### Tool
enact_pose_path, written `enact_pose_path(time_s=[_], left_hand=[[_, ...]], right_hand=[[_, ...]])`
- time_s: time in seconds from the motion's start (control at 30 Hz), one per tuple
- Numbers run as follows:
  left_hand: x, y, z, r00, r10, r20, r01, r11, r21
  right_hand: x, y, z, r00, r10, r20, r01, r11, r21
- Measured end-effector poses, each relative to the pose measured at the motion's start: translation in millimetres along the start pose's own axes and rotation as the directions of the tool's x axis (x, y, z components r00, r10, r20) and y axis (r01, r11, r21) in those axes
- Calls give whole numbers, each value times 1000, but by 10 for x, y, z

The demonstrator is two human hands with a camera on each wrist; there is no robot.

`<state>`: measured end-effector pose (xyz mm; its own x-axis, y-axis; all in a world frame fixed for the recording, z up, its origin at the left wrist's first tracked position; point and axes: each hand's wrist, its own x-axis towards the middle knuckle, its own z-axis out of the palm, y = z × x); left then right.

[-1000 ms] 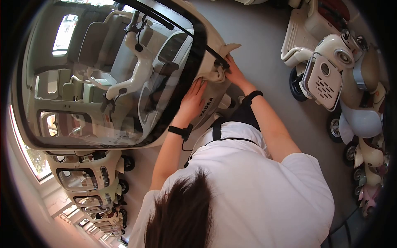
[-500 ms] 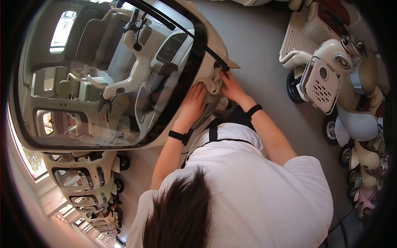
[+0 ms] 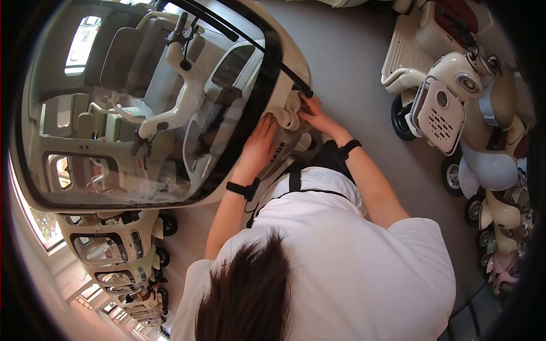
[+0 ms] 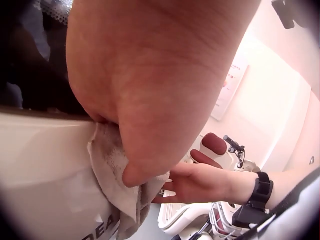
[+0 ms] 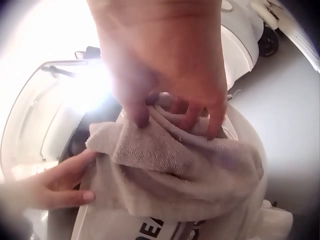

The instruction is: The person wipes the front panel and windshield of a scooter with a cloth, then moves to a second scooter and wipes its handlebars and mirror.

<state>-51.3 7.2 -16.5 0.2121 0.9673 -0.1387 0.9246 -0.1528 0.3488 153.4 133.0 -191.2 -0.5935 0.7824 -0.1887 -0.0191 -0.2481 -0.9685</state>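
Cloth: a beige-grey cloth (image 3: 290, 111) lies bunched on the cream vehicle's nose (image 3: 297, 63), just below the windscreen (image 3: 142, 196), its folds hanging over part of the dark lettering (image 5: 150, 229).
Right hand: the right hand (image 3: 316, 115) grips the cloth, fingers and thumb curled into its folds.
Left hand: the left hand (image 3: 260, 146) lies with fingers fairly straight against the cloth's edge – pressing it, not clutching.
Wiper: the black wiper arm (image 3: 297, 79) slants across the windscreen's corner, its end right beside the right hand.
Blocked: in the left wrist view the left hand hides much of the cloth; glare whitens part of the right wrist view.
Right side: cream scooters, the nearest with a slotted panel (image 3: 439, 113) – well apart across the grey floor (image 3: 352, 68).
Lower left: a row of similar vehicles (image 3: 102, 248).
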Motion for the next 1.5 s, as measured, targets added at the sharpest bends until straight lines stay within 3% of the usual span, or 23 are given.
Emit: enact_pose_path(time_s=[0.1,0.17,0.2,0.27,0.3,0.37,0.4,0.47,0.5,0.57,0.6,0.67,0.7,0.77,0.87,1.1,1.2,1.27,1.3,1.37,1.5], left_hand=[[215,3,4,999,36,-11,-36,999,8],[355,32,-9,999,52,-5,-52,999,16],[422,43,-19,998,63,-1,-63,998,25],[546,7,28,996,87,-19,-87,996,38],[600,-1,46,993,113,-34,-111,993,50],[685,-15,71,989,138,-60,-134,989,61],[721,-29,87,983,164,-86,-158,985,73],[781,-50,126,977,185,-107,-174,979,105],[799,-59,158,970,208,-129,-190,973,134],[828,-79,214,965,215,-149,-191,969,160],[829,-72,224,961,220,-171,-188,965,185],[809,-43,240,961,211,-177,-174,964,203],[807,-45,246,962,206,-182,-163,961,223],[758,-48,261,961,192,-199,-151,967,205],[581,-17,253,964,157,-217,-119,977,177],[-144,44,190,990,-27,-140,38,996,81],[-464,58,215,985,-108,-132,113,993,29],[-675,42,246,977,-149,-150,153,988,13],[-771,34,258,973,-167,-157,169,986,1],[-939,75,207,959,-221,-178,221,975,-20],[-1250,135,223,913,-341,-224,335,940,-64]], right_hand=[[3,62,-94,995,-94,-39,88,987,-137],[-34,-38,-185,993,-111,-49,71,855,-514],[-76,-218,-188,992,-112,-48,72,855,-514],[-196,-645,-133,997,23,-67,-61,769,-636],[-200,-611,-135,998,23,-67,-60,769,-636],[-205,-521,-123,983,-168,-71,32,543,-839],[-214,-496,-110,983,-169,-71,32,544,-838],[-236,-437,-74,949,-295,-108,13,380,-925],[-244,-430,-66,949,-294,-110,11,382,-924],[-237,-427,-52,921,-377,-100,7,272,-962],[-224,-469,-43,921,-377,-99,8,272,-962],[-199,-573,-47,985,-94,-147,-60,606,-793],[-186,-529,-60,985,-99,-141,-53,603,-796],[-164,-443,-80,970,-218,-108,107,781,-615],[-210,-460,-90,993,-121,4,98,791,-604],[-471,-1003,255,985,-120,123,171,727,-665],[-446,-1065,429,965,-203,164,258,651,-714],[-333,-1062,559,913,-356,199,374,537,-756],[-251,-1098,611,907,-354,229,396,531,-749],[-83,-1196,713,877,-471,95,313,412,-855],[15,-1181,802,884,-434,176,299,234,-925]])
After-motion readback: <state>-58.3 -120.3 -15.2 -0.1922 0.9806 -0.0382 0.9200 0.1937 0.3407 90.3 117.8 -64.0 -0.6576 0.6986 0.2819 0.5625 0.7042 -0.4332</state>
